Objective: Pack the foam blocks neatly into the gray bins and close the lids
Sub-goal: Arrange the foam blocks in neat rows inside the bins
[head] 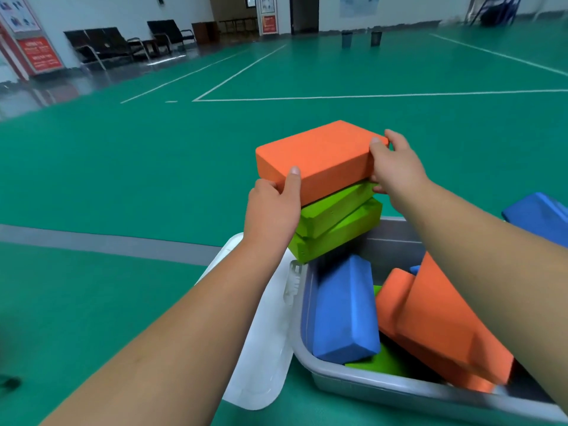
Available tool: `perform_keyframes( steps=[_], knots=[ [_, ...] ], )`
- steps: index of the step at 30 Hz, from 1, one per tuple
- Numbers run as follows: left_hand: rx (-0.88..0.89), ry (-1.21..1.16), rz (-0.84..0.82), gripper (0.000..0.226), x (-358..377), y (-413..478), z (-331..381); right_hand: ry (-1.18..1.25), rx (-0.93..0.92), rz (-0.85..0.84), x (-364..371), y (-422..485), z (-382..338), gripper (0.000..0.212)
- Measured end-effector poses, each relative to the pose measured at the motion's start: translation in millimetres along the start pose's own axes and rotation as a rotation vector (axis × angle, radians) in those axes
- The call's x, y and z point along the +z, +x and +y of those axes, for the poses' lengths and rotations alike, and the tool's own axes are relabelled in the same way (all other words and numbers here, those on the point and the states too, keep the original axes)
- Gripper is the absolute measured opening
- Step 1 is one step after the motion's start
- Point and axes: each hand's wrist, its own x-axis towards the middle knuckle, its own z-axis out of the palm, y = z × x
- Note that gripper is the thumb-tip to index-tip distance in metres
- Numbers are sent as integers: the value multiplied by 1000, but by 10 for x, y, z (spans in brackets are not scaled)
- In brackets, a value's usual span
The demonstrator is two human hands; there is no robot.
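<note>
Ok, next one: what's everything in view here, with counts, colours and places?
orange block: one, orange, held on top, at bin's far-left corner
green blocks: two, green, stacked directly under it
gray bin: one, gray, lower right, open
binned blocks: one blue, two orange, some green beneath
outside blue block: at least one, right edge
lid: one, white, lying left of bin
chairs: several, black, far left background
waste baskets: two, dark, far background
left hand: grips orange block's near-left corner
right hand: grips its right end
</note>
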Motion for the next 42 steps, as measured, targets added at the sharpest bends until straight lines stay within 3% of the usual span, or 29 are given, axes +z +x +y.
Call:
perform_keyframes(
  steps=[6, 10, 13, 18, 22, 24, 27, 30, 33, 35, 38, 40, 42],
  knots=[
    [-105, 206, -229, 85, -22, -141, 39, -9, 62, -32, -90, -298, 22, 69],
    [-115, 488, -478, 39, 22, -323, 194, -126, 66, -74, -312, -581, 183, 48],
    [-100, 619, -658, 36, 128, -523, 322, -303, 0, -36, -590, -770, 345, 28],
    [-101, 442, -975, 55, 698, -935, 282, -692, -23, -28, -1134, -833, 551, 29],
    [-33, 579, -1126, 70, 1150, -1274, 121, -784, -72, -11, -1394, -894, 626, 26],
    [-53, 539, -1164, 79, 1269, -1391, 49, -778, -142, -12, -1463, -945, 615, 24],
    [-91, 380, -1151, 81, 1351, -1505, 1, -787, -256, -11, -1581, -932, 637, 23],
    [-249, 300, -1156, 80, 1434, -1538, -64, -1036, -306, 41, -1688, -906, 739, 39],
    [-440, 186, -1133, 68, 1452, -1511, -94, -1235, -101, 35, -1772, -880, 828, 56],
    [-516, 93, -1097, 60, 1401, -1484, -42, -1098, 40, -15, -1808, -828, 876, 56],
    [-550, -1, -984, 45, 1321, -1410, 210, -861, 15, 71, -1881, -763, 855, 50],
    [-432, 22, -788, 35, 1245, -1330, 510, -642, 16, 178, -1960, -714, 775, 48],
    [-191, 129, -526, 46, 1170, -1210, 797, -402, 73, 273, -2017, -641, 742, 47]
  ],
)
